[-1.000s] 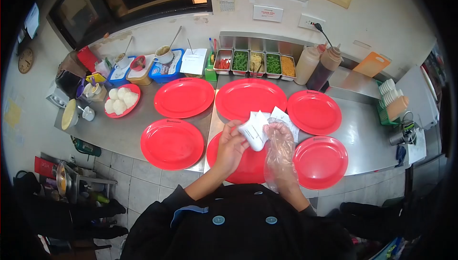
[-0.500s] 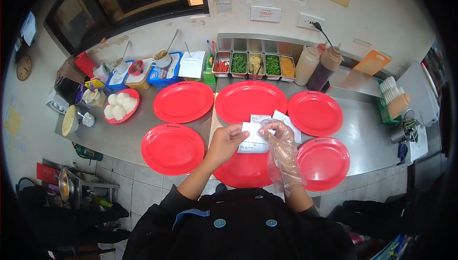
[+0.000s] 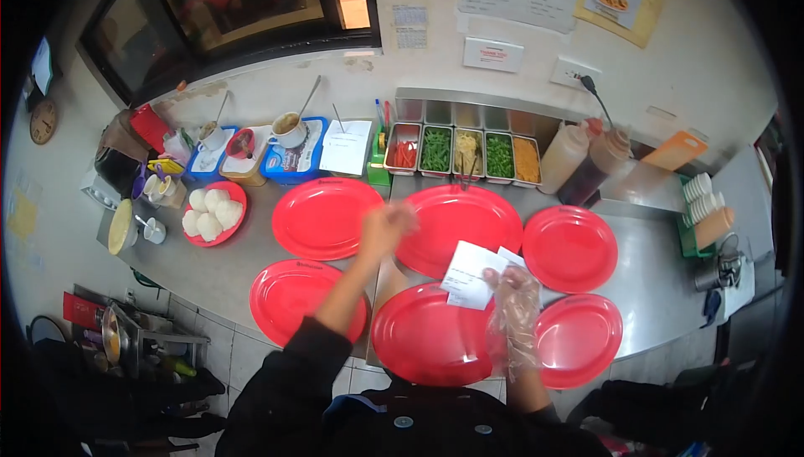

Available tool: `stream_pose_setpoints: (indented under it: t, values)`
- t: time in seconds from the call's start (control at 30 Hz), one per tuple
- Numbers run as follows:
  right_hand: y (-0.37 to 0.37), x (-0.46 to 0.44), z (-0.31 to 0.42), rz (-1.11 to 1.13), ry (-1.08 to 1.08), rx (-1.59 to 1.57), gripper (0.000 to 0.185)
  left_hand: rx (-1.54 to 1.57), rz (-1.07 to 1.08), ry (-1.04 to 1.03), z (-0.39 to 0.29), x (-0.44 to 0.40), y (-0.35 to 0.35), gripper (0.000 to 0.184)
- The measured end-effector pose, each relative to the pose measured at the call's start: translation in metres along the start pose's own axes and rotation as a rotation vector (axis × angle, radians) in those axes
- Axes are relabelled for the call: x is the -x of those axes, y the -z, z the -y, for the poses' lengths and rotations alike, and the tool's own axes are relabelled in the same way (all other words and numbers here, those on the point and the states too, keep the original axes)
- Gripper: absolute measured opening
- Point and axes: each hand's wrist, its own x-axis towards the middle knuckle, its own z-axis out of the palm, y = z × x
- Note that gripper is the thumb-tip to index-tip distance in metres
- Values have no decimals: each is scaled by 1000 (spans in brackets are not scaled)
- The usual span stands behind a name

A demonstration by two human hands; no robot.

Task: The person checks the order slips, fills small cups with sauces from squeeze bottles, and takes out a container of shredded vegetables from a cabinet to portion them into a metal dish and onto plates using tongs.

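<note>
My right hand (image 3: 513,314), in a clear plastic glove, pinches white printed order slips (image 3: 469,277) over the red oval plates. One slip lies behind another, overlapping at an angle. Below the slips is the front middle plate (image 3: 427,340); above them is the back middle plate (image 3: 469,222). My bare left hand (image 3: 388,229) is raised apart from the slips, between the back left plate (image 3: 325,221) and the back middle one. Motion smears its fingers, so whether they are closed does not show.
Metal trays (image 3: 452,151) of chopped toppings line the back, beside squeeze bottles (image 3: 590,168). Rice mounds fill a small red plate (image 3: 237,224) at left. Further red plates (image 3: 569,247) flank the middle ones. Stacked cups (image 3: 702,206) stand at right. Blue-rimmed tubs (image 3: 293,151) sit under the window.
My left hand has let go of the slips and moved up and left. My right hand keeps them, now slightly lower and further right. The camera view has shifted.
</note>
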Motion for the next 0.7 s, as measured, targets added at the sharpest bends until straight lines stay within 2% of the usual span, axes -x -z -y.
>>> stream_pose_setpoints:
  t: [0.07, 0.17, 0.23, 0.27, 0.3, 0.33, 0.37, 0.4, 0.47, 0.53, 0.57, 0.6, 0.63, 0.7]
  values:
    - [1, -3, 1, -76, 43, -109, 18, -631, -290, -130, 16, -79, 40, 18]
    - [14, -1, -3, -162, -14, -78, 34, -779, -412, -198, 63, -159, 72, 22]
    - [19, 5, -9, -178, -12, -50, 35, -936, -276, 203, 61, -185, 70, 30]
    - [20, 7, -10, -199, -19, -22, 36, -934, -280, 196, 58, -195, 68, 30]
    - [20, 11, -7, -180, -40, -86, 28, -880, -300, 319, 56, -203, 66, 34]
    - [18, 13, -8, -176, -34, -86, 28, -822, -320, 443, 53, -208, 65, 39]
    - [15, 16, -9, -243, -65, -143, 24, -821, -325, 441, 52, -213, 66, 39]
    - [15, 19, -11, -310, -95, -202, 21, -745, -294, 533, 50, -218, 67, 41]
    - [28, 16, -24, -235, -105, -197, 19, -592, -227, 709, 48, -226, 70, 46]
    - [28, 16, -24, -255, -135, -208, 18, -514, -247, 697, 77, -240, 79, 46]
    - [28, 16, -21, -255, -135, -208, 18, -353, -235, 721, 93, -246, 86, 42]
    - [27, 16, -17, -253, -138, -191, 18, -192, -221, 744, 91, -244, 89, 39]
    - [26, 16, -15, -251, -142, -174, 18, -192, -221, 746, 90, -239, 95, 39]
    - [27, 16, -18, -241, -132, -166, 17, 66, -37, 617, 75, -212, 103, 33]
